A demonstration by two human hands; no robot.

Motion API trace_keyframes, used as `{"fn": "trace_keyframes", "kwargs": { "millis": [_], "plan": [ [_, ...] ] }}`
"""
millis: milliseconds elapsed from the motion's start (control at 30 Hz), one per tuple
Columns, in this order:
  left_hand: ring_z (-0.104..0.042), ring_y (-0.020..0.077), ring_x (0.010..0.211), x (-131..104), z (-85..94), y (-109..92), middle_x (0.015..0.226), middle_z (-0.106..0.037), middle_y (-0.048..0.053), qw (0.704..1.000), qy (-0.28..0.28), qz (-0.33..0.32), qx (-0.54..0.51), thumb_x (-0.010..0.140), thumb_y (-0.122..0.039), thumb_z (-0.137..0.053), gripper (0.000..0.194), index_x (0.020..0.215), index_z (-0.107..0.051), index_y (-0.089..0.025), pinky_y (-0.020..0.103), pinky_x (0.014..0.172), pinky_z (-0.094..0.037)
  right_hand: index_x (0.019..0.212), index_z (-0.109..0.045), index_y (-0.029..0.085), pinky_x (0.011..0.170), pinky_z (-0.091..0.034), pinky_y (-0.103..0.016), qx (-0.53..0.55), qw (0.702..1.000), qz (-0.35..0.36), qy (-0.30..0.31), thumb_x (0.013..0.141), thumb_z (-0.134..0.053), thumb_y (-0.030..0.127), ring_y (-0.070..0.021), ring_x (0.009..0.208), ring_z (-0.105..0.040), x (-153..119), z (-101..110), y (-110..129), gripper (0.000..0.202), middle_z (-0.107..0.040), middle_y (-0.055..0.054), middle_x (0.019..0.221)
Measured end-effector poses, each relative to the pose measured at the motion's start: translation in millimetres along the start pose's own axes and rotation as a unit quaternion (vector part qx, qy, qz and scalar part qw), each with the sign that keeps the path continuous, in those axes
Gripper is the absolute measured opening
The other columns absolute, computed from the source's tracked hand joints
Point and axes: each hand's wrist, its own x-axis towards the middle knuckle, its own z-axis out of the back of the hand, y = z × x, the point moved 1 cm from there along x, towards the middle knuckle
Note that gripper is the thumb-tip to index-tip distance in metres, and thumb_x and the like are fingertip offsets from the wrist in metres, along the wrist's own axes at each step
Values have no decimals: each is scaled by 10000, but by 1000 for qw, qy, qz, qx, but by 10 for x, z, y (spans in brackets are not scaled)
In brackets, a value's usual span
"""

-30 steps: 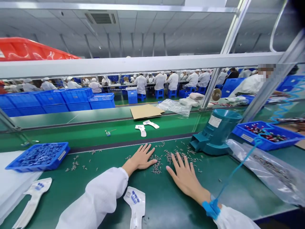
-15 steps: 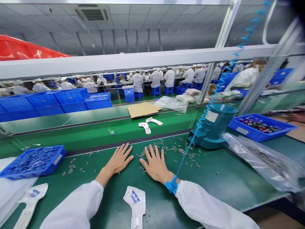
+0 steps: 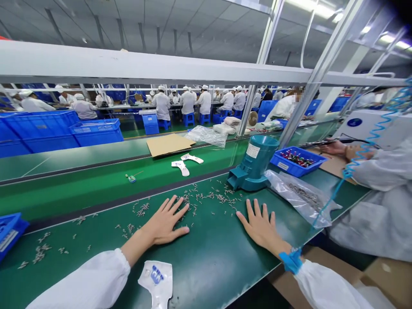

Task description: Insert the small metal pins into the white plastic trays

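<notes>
My left hand (image 3: 169, 221) lies palm down on the green tabletop, fingers spread, among scattered small metal screws (image 3: 222, 197). It holds nothing. To its right, my right hand (image 3: 262, 225) is also flat with fingers apart, near the tabletop's front edge, and a blue wrist strap (image 3: 291, 259) circles that wrist. A white curved plastic shell (image 3: 156, 281) with blue parts in it lies below my left hand. Beyond my hands stands a teal blower-shaped housing (image 3: 254, 165). A clear plastic bag (image 3: 298, 195) of small metal pieces lies right of it.
Two white shells (image 3: 182, 167) and a small wired part (image 3: 131, 178) lie on the green belt (image 3: 96, 184). A blue bin (image 3: 298, 161) of coloured parts stands at the right, near a co-worker's hand (image 3: 333, 147). Another blue bin (image 3: 11, 234) is at the left edge.
My view has turned to the right. My right hand has moved right, away from the screws and from my left hand. Both hands stay spread. A co-worker has come into view at the right.
</notes>
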Motion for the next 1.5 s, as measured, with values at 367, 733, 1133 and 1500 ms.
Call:
{"fn": "trace_keyframes", "kwargs": {
  "millis": [367, 733, 1133, 1500],
  "plan": [
    [-26, 338, 1517, -17, -61, 123, 1655, -46, 20, 999, 11, 38, -24, 963, -686, -318, 737, 1569, -65, -352, 544, 1225, -114, 1594, -158, 121, 1210, -117, -520, 39, 996, 75, -16, 986, -235, 659, -347, 1503, -106, 436, -27, 907, 815, -163, -183, 1633],
    [-65, 312, 1520, -123, -27, 458, 1646, -138, 7, 996, 5, 89, -8, 985, -663, -269, 678, 1567, -130, -344, 532, 1229, -109, 1592, -175, 110, 1194, -47, -553, 72, 989, 130, -14, 978, -223, 683, -368, 1502, -72, 365, -126, 1724, 842, -122, -199, 1636],
    [-24, 279, 1528, -385, 361, 183, 1632, -228, -36, 988, -37, 137, -61, 1041, -536, -169, 537, 1485, -407, -346, 544, 1237, -106, 1584, -202, 79, 1188, -94, -561, 120, 990, 63, -31, 999, -234, 609, -403, 1491, -82, 719, 57, 1376, 790, -143, -214, 1630],
    [-298, 299, 1465, -1158, 281, -691, 1446, -529, 25, 942, -167, 268, -114, 1018, -382, -424, 340, 1310, -576, -296, 556, 1143, -386, 1582, -238, 120, 1178, -107, -614, 126, 985, 119, 10, 1010, -178, 604, -392, 1498, -73, 592, 39, 1697, 752, -158, -174, 1637]
  ]
}}
